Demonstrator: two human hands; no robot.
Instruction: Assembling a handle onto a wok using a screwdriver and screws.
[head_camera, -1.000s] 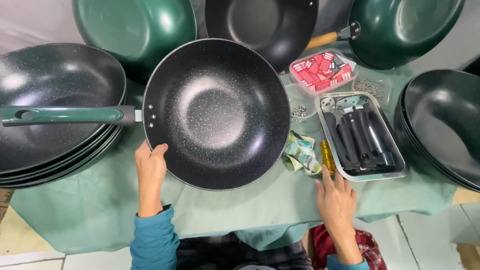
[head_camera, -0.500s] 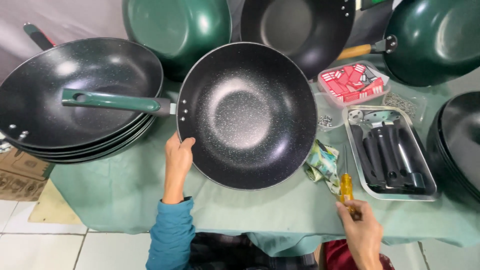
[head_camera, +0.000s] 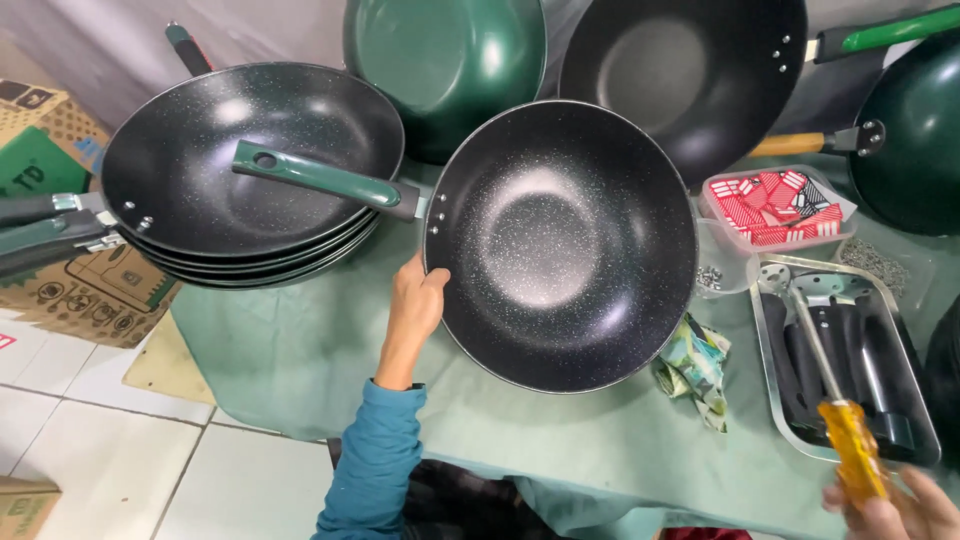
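The left hand (head_camera: 415, 305) grips the rim of a speckled black wok (head_camera: 560, 245) tilted up on the green cloth (head_camera: 300, 350); its green handle (head_camera: 320, 178) lies over a stack of woks (head_camera: 250, 170); the right hand (head_camera: 895, 510) holds a yellow-handled screwdriver (head_camera: 835, 400) over a metal tray (head_camera: 845, 360) of black handles; a red-patterned box (head_camera: 775, 205) sits just beyond.

Bright, even light, sharp throughout; soft glare inside the wok (head_camera: 545, 240).
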